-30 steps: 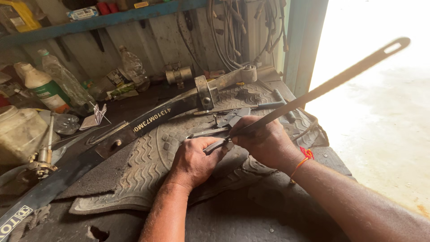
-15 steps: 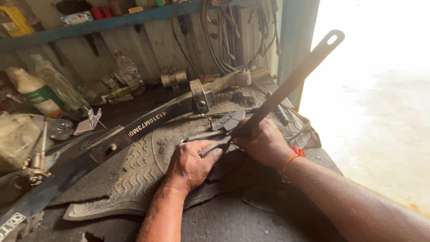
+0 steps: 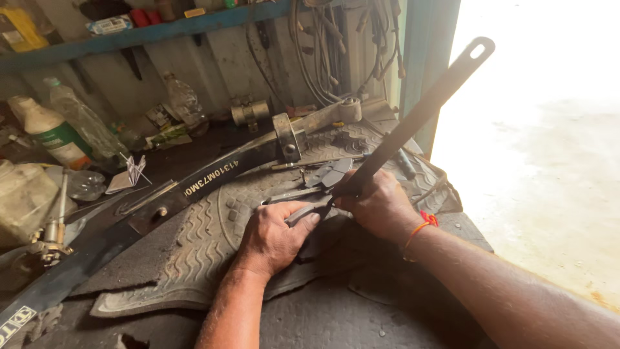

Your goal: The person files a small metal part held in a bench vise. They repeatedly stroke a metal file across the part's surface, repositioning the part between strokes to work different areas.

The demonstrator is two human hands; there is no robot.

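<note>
Cluttered workshop bench (image 3: 361,317), dark and grimy, open doorway bright at the right of the frame. Lower centre: left hand (image 3: 274,236) pressed down on a ribbed rubber mat (image 3: 200,252), fingers curled shut around a small metal piece (image 3: 302,214) (what kind, hard to tell). Just beside it, right hand (image 3: 378,203), red thread at the wrist, fist closed on the low end of a long flat metal bar (image 3: 420,113) that slants up to the upper right, slotted tip against the glare.

Risk, as I judge it: the bar acts as a lever; if it slips off, the left knuckles lie right in its path.

Farther back, a black leaf spring (image 3: 194,184) crosses the bench diagonally; pliers (image 3: 329,174) near it. Bottles (image 3: 51,132) upper left, cables (image 3: 329,45) hanging at the top. Free swing only toward the doorway; the bench edge is close at the right.
</note>
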